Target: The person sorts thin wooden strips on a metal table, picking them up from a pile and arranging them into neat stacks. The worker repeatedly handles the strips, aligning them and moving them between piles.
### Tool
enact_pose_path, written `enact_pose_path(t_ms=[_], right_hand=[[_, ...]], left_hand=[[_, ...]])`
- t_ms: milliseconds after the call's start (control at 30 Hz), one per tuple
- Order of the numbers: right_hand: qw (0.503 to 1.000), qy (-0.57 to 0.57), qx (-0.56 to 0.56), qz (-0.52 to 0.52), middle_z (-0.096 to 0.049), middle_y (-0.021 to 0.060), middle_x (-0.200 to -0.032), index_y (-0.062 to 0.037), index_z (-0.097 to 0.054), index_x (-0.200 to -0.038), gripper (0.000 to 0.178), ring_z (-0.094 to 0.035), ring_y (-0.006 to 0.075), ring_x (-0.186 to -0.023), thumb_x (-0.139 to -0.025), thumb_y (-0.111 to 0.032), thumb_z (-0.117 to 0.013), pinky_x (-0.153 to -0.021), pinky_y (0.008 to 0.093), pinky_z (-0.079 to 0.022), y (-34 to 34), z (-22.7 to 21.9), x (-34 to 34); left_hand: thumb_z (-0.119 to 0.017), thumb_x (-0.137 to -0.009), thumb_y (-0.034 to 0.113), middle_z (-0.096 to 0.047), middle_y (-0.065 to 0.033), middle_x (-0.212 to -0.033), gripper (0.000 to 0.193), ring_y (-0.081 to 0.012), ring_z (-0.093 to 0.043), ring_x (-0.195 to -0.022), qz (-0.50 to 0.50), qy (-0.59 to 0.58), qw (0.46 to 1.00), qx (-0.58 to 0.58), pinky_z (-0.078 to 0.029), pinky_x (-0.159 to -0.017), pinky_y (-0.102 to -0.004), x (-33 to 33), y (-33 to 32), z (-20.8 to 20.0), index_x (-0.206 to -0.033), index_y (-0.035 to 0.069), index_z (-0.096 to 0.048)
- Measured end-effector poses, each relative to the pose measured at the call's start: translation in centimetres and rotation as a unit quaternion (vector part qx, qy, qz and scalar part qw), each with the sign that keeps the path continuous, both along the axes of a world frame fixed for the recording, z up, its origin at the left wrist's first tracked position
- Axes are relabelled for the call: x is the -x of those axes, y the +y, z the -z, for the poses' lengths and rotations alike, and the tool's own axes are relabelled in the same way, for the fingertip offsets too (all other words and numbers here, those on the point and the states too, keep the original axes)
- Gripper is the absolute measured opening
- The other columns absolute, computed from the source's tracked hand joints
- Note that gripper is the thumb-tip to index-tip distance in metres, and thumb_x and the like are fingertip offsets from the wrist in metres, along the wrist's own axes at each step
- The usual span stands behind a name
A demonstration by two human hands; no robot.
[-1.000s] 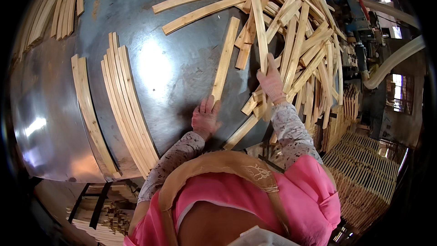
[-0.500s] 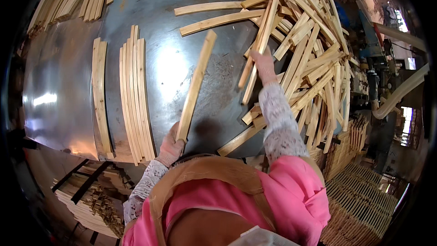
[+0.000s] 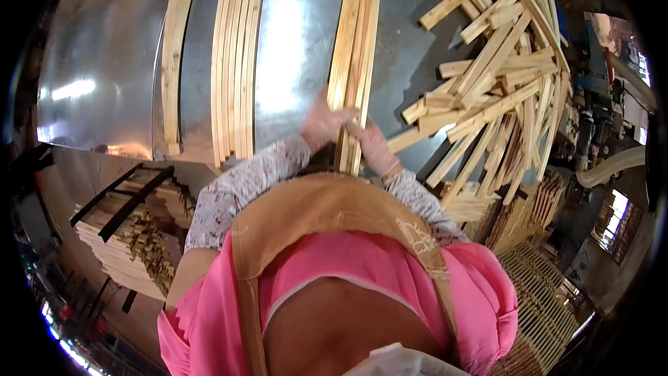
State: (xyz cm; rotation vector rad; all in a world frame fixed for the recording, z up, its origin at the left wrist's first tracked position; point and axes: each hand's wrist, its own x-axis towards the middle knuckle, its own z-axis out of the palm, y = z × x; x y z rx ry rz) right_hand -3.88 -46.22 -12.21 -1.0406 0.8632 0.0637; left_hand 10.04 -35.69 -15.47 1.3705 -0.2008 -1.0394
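Observation:
A narrow bundle of long wooden slats (image 3: 345, 45) stands side by side in front of me, pointing away over the grey metal table (image 3: 402, 49). My left hand (image 3: 321, 124) is closed round the bundle's near part from the left, its fingers reaching across the top. From the right, my right hand (image 3: 376, 147) grips the same slats, and its fingertips meet those of the left. To the left lies a neat row of several slats (image 3: 236, 63), with another short row of slats (image 3: 177, 59) beyond it.
A jumbled heap of loose slats (image 3: 497, 63) covers the table's right side. Below the table's left edge sits a stack of wooden pieces (image 3: 125, 237) by dark metal bars. A pale hose (image 3: 612, 167) and machinery stand at far right.
My right hand has brought its slats left from the heap, alongside the slat in my left hand. Both hands now meet on the bundle. The view has shifted, so the table appears higher.

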Motion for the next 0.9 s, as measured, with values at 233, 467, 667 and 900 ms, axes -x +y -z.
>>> enact_pose_path(t_ms=[233,467,667,900], right_hand=[[0.979,-0.024,-0.194,0.057,-0.071,0.0191,-0.114,0.0098,-0.058,-0.133,0.044,-0.073,0.028,-0.092,-0.099,-0.019,-0.062,-0.08,0.0408,-0.065,-1.6,1.0,-2.0],[0.995,-0.052,-0.018,-0.089,-0.071,0.0183,-0.116,0.0045,-0.064,-0.129,0.041,-0.072,0.0283,-0.102,-0.099,-0.023,-0.068,-0.092,0.0409,-0.06,1.2,2.8,1.8],[0.979,-0.004,0.145,-0.141,-0.068,0.0207,-0.127,-0.0041,-0.064,-0.139,0.045,-0.069,0.0343,-0.121,-0.096,-0.017,-0.071,-0.102,0.0427,-0.056,4.4,0.1,3.7],[0.998,-0.028,-0.058,0.016,-0.071,0.0136,-0.122,0.0042,-0.057,-0.14,0.054,-0.071,0.0228,-0.108,-0.096,-0.02,-0.076,-0.09,0.037,-0.06,1.4,0.1,-3.0]], left_hand=[[-0.073,-0.096,0.018,-0.073,-0.0139,-0.116,0.051,-0.0248,-0.072,-0.102,-0.026,0.241,0.969,0.051,-0.063,-0.093,-0.0404,-4.4,2.4,0.4,-0.141,-0.002,-0.061],[-0.068,-0.097,0.037,-0.07,-0.0122,-0.125,0.071,-0.0227,-0.072,-0.106,0.005,0.234,0.971,0.041,-0.063,-0.093,-0.0443,-4.5,6.1,-0.7,-0.159,0.006,-0.049],[-0.078,-0.095,0.033,-0.068,-0.0128,-0.135,0.085,-0.025,-0.068,-0.122,0.021,0.214,0.975,0.057,-0.063,-0.097,-0.046,-1.3,7.7,-0.6,-0.164,0.002,-0.04],[-0.063,-0.104,0.023,-0.072,-0.0196,-0.126,0.045,-0.0316,-0.075,-0.106,-0.062,0.356,0.932,0.036,-0.066,-0.089,-0.0465,-3.9,5.5,0.6,-0.141,-0.002,-0.06]])
